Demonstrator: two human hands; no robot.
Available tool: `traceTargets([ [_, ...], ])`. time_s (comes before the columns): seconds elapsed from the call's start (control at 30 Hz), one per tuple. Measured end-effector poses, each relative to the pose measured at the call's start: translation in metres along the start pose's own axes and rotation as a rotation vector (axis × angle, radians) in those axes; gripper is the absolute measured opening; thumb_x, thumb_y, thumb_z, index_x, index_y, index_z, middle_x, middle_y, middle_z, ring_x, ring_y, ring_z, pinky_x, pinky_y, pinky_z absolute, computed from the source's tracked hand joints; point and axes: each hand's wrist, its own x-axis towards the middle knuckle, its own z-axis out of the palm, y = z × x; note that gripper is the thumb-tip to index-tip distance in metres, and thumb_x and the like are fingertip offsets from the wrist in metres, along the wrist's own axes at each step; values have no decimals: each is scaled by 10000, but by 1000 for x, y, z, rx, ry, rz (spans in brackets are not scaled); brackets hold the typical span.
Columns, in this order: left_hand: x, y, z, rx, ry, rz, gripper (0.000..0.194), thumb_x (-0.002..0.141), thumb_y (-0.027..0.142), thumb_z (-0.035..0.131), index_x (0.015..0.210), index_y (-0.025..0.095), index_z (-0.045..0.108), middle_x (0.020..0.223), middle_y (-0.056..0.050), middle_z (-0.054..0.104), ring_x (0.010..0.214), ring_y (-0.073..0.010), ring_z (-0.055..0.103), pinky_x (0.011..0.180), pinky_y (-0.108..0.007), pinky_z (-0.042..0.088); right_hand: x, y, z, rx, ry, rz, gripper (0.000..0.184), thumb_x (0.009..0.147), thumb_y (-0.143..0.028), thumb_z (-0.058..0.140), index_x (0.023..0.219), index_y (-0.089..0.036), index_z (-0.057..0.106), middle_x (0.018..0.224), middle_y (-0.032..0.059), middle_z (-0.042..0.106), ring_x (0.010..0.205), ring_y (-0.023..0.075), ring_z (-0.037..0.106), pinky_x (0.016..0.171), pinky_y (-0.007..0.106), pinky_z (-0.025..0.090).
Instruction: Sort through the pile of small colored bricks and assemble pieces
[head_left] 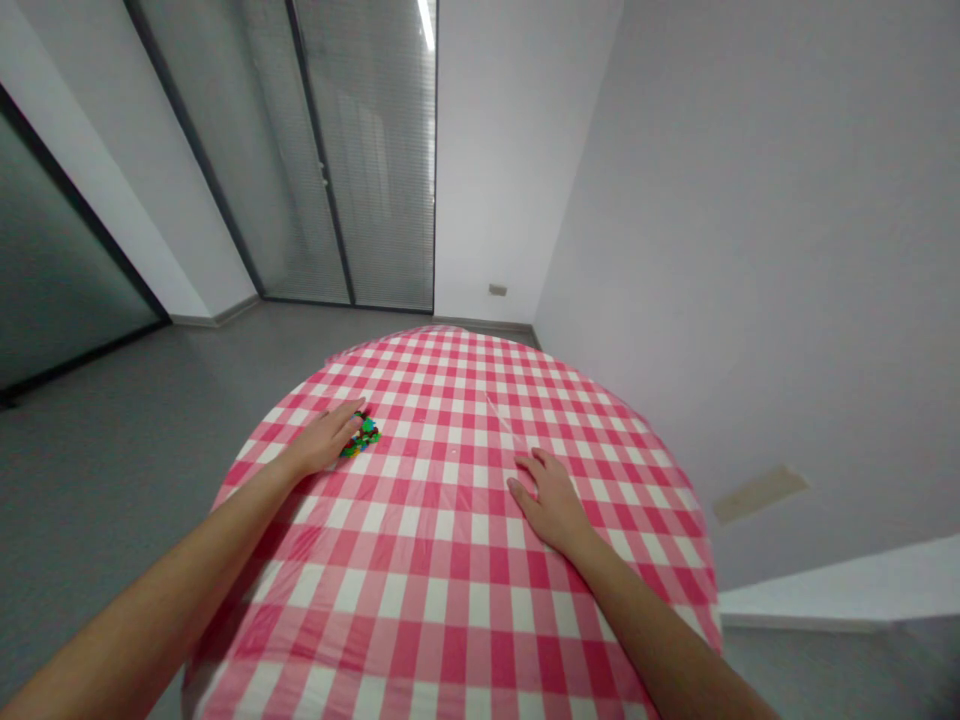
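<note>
On the left part of the table, a small pile of shiny green, blue and yellow pieces [365, 436] lies on the cloth; they are too small to name. My left hand [324, 440] rests at the pile's left side, fingers stretched out and partly over it, hiding some of the pieces. Right of the middle, my right hand [551, 500] lies on the cloth with its fingers apart and nothing in it. A wide stretch of cloth separates it from the pile.
A red-and-white checked tablecloth [435, 520] covers the round table. Beyond it stand a glass partition [375, 180] and a pale wall [517, 150]. Another wall [750, 280] runs close along the right side. Grey floor [225, 390] shows at the left.
</note>
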Motion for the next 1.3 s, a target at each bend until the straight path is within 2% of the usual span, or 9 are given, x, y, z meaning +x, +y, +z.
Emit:
traceTargets([
  [0.13, 16, 3, 3, -75, -17, -9, 875, 964, 706, 106, 1532, 128, 437, 1584, -157, 431, 1487, -307, 384, 1253, -529, 248, 0, 1, 0, 6, -11, 7, 485, 1000, -461, 469, 1338, -157, 636, 1449, 188, 536, 1382, 334, 458, 1147, 539, 388],
  [0.3, 25, 12, 7, -74, -62, 98, 853, 974, 704, 102, 1386, 165, 619, 1519, -124, 527, 1459, -284, 430, 1258, -472, 274, 0, -1, -3, 26, -27, 35, 522, 998, -481, 466, 1374, -149, 609, 1471, 189, 522, 1393, 337, 450, 1145, 549, 397],
  [0.4, 22, 22, 9, -92, -76, 145, 841, 976, 705, 142, 1358, 152, 647, 1499, -129, 547, 1439, -290, 458, 1254, -443, 304, 1, -1, -4, 37, -39, 34, 528, 994, -485, 465, 1381, -153, 603, 1467, 188, 531, 1390, 339, 454, 1151, 560, 391],
  [0.6, 8, 56, 14, -160, -140, 211, 790, 975, 697, 185, 1319, 191, 685, 1468, -99, 583, 1425, -292, 481, 1240, -468, 347, 1, -1, -2, 76, -24, 36, 544, 979, -480, 473, 1415, -169, 569, 1474, 174, 536, 1392, 337, 460, 1165, 570, 383],
  [0.8, -1, 90, 22, -232, -203, 300, 736, 1002, 643, 175, 1315, 218, 688, 1433, -74, 616, 1402, -267, 508, 1227, -438, 372, 1, -3, -5, 82, -36, 57, 571, 981, -493, 466, 1436, -157, 543, 1480, 173, 532, 1394, 336, 461, 1165, 560, 389],
  [1.1, -19, 140, 35, -282, -320, 507, 551, 1025, 549, 335, 1310, 242, 694, 1431, -70, 618, 1412, -256, 491, 1231, -461, 340, 2, -1, -2, 94, 36, 0, 533, 962, -464, 492, 1391, -157, 569, 1415, 177, 580, 1327, 330, 517, 1142, 547, 407],
  [1.3, -30, 172, 37, -293, -379, 616, 638, 1026, 635, 283, 1343, 239, 671, 1420, -89, 624, 1361, -260, 543, 1189, -439, 395, 1, 0, 0, 101, 46, -12, 533, 958, -467, 497, 1379, -150, 576, 1404, 185, 587, 1321, 339, 518, 1137, 553, 408],
])
